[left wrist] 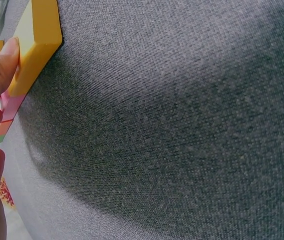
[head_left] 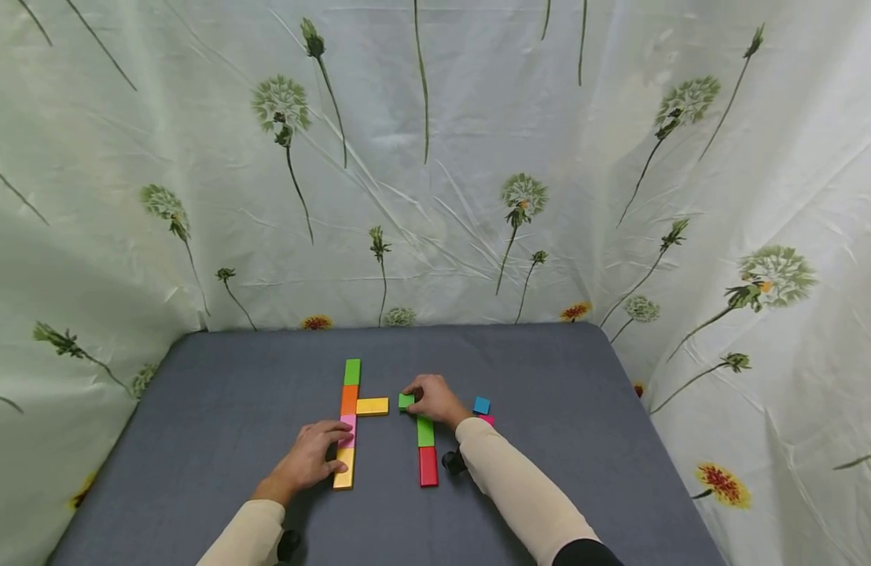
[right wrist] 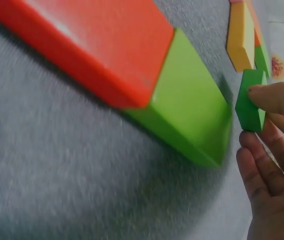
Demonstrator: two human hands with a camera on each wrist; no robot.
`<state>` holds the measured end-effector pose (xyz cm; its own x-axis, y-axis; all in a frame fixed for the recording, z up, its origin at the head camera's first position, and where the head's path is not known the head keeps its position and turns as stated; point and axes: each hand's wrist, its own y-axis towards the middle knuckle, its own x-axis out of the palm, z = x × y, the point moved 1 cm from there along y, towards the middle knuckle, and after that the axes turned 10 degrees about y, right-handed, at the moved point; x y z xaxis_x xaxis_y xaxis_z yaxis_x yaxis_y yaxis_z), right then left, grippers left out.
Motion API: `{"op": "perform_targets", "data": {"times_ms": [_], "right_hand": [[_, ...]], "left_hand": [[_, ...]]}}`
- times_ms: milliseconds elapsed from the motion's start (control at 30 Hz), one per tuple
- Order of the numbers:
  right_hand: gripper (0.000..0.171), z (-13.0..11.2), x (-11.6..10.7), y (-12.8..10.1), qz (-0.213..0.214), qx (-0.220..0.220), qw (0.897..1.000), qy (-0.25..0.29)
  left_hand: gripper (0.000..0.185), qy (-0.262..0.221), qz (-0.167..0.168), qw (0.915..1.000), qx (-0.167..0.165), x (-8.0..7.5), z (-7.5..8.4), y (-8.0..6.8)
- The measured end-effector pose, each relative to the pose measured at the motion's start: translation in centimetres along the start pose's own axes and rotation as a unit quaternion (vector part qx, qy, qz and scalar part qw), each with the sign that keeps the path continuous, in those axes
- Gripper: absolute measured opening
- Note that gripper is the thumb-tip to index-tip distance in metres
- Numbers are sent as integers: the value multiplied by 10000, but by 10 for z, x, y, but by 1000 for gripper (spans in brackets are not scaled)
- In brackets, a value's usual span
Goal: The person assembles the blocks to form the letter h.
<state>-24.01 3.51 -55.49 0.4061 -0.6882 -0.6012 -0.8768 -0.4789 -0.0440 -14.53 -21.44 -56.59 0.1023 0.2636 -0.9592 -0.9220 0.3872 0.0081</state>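
My right hand (head_left: 437,399) pinches a small green block (right wrist: 251,100) between thumb and fingers. This block is just right of the yellow block (head_left: 373,406) that juts sideways from the left column. Below the right hand, a light green block (head_left: 425,432) lies end to end with a red block (head_left: 428,467). My left hand (head_left: 310,457) rests by the left column, its fingers lying over the pink block (head_left: 347,431) and its thumb touching the yellow-orange block (left wrist: 29,45) at the near end. Further up that column come an orange block (head_left: 350,399) and a green block (head_left: 353,372).
Right of the right wrist lie a blue block (head_left: 482,406) and a pink-red block (head_left: 487,420), partly hidden by the sleeve. The dark grey cloth-covered table (head_left: 563,440) ends at a flower-printed curtain (head_left: 450,236) behind and on both sides.
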Motion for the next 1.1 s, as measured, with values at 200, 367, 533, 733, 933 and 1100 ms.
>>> {"op": "perform_targets", "data": {"times_ms": [200,367,533,733,933,1100], "right_hand": [[25,-2,10,7,-79,-11,9999,-98],[25,-2,16,10,-89,76,9999,-104],[25,-3,19,12,-48,36,9999,-141],[26,-5,21,11,-8,88,9999,-76],[26,-6,22,11,-6,157,9999,32],[27,-5,23,10,-12,144,9999,57]], "left_hand": [[50,-66,-63,9999,-119,0,0,0],[50,-70,-45,9999,-144,0,0,0],[51,-78,-116,9997,-190,-1,0,0],[49,-25,-138,9998,-118,-1,1,0],[49,-29,-159,9997,-164,-1,1,0],[48,-54,-104,9998,-171,0,1,0]]}}
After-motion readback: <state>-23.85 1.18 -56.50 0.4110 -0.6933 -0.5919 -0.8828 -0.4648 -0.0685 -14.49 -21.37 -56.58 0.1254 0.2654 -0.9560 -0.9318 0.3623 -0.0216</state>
